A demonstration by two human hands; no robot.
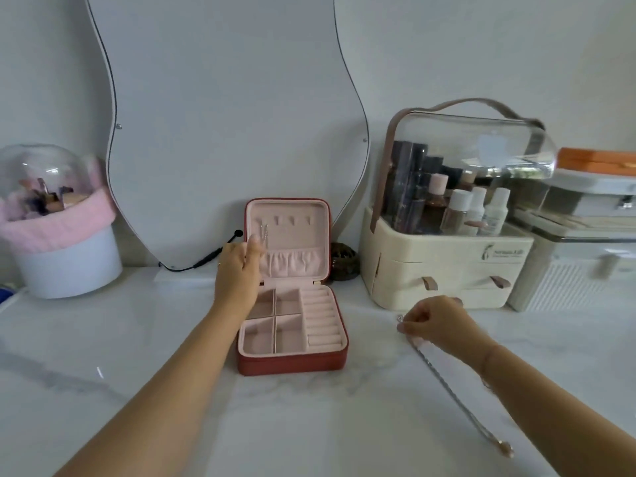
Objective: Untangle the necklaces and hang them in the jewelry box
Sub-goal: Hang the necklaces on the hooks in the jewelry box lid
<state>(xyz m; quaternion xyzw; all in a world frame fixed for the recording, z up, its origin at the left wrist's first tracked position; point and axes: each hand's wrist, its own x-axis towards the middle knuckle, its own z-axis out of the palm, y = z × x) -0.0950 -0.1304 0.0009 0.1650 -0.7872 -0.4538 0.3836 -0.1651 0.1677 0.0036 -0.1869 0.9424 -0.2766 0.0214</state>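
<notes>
A red jewelry box [292, 364] with pale pink lining stands open on the marble counter, lid upright. One thin silver necklace [264, 235] hangs from the leftmost hook in the lid. My left hand [241, 270] is raised at the lid's left side, fingers apart, fingertips by that hanging chain. My right hand [435, 321] is to the right of the box, fingers pinched on one end of a second silver necklace [447, 383]. Its chain trails across the counter toward me and ends in a small pendant at the lower right.
A wavy-edged mirror [223, 115] leans on the wall behind the box. A cream cosmetics organizer [447, 270] with a clear lid stands at the right, more boxes beyond it. A white tub with pink cloth [62, 242] is at the left. A brown hair clip [344, 266] lies behind the box.
</notes>
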